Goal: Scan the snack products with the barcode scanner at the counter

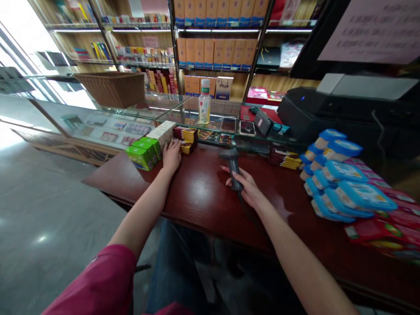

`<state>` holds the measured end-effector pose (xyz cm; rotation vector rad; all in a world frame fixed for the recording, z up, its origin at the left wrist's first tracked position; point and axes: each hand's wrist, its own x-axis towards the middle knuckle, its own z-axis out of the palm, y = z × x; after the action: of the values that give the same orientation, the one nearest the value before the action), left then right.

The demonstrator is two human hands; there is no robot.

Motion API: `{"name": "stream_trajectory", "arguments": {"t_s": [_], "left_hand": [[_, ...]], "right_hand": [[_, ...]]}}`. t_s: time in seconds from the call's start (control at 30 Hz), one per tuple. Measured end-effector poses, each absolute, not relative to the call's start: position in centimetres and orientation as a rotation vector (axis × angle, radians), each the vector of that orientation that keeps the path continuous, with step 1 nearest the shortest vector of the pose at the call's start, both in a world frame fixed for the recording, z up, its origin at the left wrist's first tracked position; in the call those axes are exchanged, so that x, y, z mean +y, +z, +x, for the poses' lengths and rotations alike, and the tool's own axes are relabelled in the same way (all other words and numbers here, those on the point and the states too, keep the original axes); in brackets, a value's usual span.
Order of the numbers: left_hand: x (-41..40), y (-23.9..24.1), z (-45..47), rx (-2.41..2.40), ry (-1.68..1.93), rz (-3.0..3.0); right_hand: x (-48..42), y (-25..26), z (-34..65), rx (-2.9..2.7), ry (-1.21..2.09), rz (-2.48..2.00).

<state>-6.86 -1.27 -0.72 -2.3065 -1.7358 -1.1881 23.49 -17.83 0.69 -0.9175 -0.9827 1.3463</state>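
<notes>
My right hand (246, 183) is closed round the handle of a dark grey barcode scanner (233, 164), held upright above the wooden counter with its cable trailing down toward me. My left hand (172, 155) reaches forward with fingers stretched out, between a row of white boxes (162, 132) and a stack of dark red and yellow packs (187, 135). Its fingertips seem to touch the packs or boxes; which of them is hard to tell. Bright green packages (142, 153) stand just left of this hand.
Blue-lidded tubs (348, 188) are piled at right beside red packets (387, 232). More dark red and yellow packs (285, 157) lie near a black machine (315, 113). A drink bottle (204, 105), a phone (247, 127) and a wicker basket (113, 87) rest on the glass case.
</notes>
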Motion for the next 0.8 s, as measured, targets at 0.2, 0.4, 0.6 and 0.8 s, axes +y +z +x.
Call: {"name": "stream_trajectory", "arguments": {"t_s": [0.2, 0.4, 0.6, 0.8], "left_hand": [[-1.9, -0.3, -5.0, -1.586, -1.415, -2.444], [-3.1, -0.5, -0.9, -1.715, -2.256, -2.395], [-3.1, -1.6, 0.7, -1.931, -2.61, -2.542], [-3.2, -1.6, 0.6, -1.919, -2.496, -2.597]], "right_hand": [[-19.1, 1.0, 24.0, -1.085, 1.328, -0.916], [-19.6, 0.9, 23.5, -1.224, 1.383, -0.954], [-19.6, 0.8, 23.2, -1.252, 1.373, -0.994], [-19.6, 0.5, 23.3, -1.276, 1.367, -0.985]]}}
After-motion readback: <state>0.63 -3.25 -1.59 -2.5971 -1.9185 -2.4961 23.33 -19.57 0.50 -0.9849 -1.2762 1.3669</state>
